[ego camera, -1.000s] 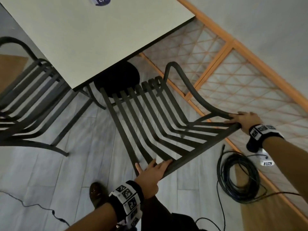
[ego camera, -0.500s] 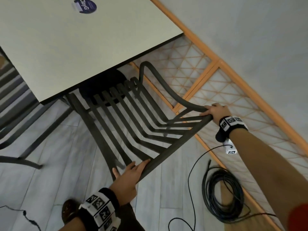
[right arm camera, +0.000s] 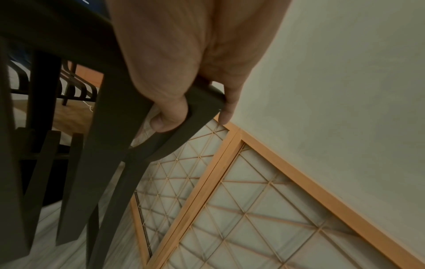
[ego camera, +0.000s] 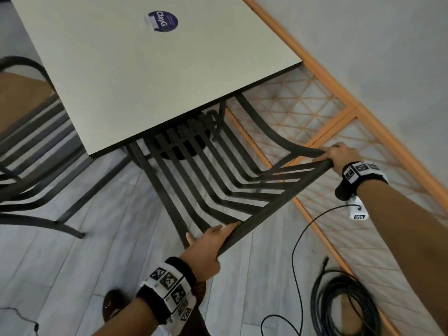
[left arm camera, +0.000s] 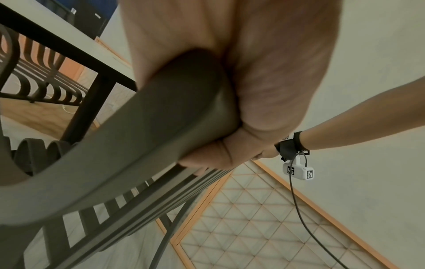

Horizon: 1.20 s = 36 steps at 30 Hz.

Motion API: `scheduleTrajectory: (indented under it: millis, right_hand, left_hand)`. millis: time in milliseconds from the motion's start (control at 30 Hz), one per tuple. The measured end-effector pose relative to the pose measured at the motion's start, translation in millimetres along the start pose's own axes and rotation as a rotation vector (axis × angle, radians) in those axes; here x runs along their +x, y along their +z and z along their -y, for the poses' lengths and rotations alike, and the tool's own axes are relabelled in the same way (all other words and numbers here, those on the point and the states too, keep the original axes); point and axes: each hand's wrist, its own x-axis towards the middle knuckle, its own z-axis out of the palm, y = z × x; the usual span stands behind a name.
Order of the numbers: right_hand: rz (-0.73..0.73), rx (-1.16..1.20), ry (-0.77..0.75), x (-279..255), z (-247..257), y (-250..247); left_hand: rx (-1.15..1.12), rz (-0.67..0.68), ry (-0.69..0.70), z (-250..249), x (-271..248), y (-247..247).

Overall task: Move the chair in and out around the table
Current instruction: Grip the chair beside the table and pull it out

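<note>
Gripping the chair [ego camera: 218,180] by its top rail, left hand [ego camera: 206,248] and right hand [ego camera: 339,156] at opposite ends for steering, its seat partly under the table [ego camera: 150,76]

Coiled cable [ego camera: 344,304], perhaps a shoe [ego camera: 112,304]

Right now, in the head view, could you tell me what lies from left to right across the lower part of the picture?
Thin cable on the floor → shoe → left hand on the chair's top rail → coiled black cable → right forearm.
</note>
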Motion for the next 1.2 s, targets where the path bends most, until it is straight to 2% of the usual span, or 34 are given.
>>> scheduleTrajectory:
  millis: [267,467,667,767,867,967,1066,1133,1200]
  right_hand:
    - [-0.003,0.007,0.016,12,-9,-3]
    - [-0.043,0.03,0.01,32,-7,-12]
    - [-0.093,0.039,0.096,54,-1,-20]
    - [-0.153,0.084,0.137,56,1,-22]
    - [-0.283,0.128,0.154,44,6,-13]
    - [-0.407,0.398,0.265,9,30,5]
    - [-0.316,0.568,0.357,-39,70,32]
    - [-0.204,0.58,0.374,-64,102,54]
    - [-0.086,0.514,0.318,-85,136,82]
  left_hand:
    - [-0.024,0.007,0.001,-10,13,-4]
    - [-0.049,-0.001,-0.003,-6,25,-29]
    - [-0.041,-0.031,0.0,1,38,-48]
    - [-0.05,-0.085,0.05,7,43,-49]
    - [-0.048,-0.18,0.13,21,38,-40]
    - [-0.029,-0.245,0.117,45,22,-29]
    - [-0.02,-0.263,0.049,81,0,-25]
    - [-0.018,-0.248,-0.015,107,-20,-32]
    - [-0.032,-0.247,-0.1,137,-43,-45]
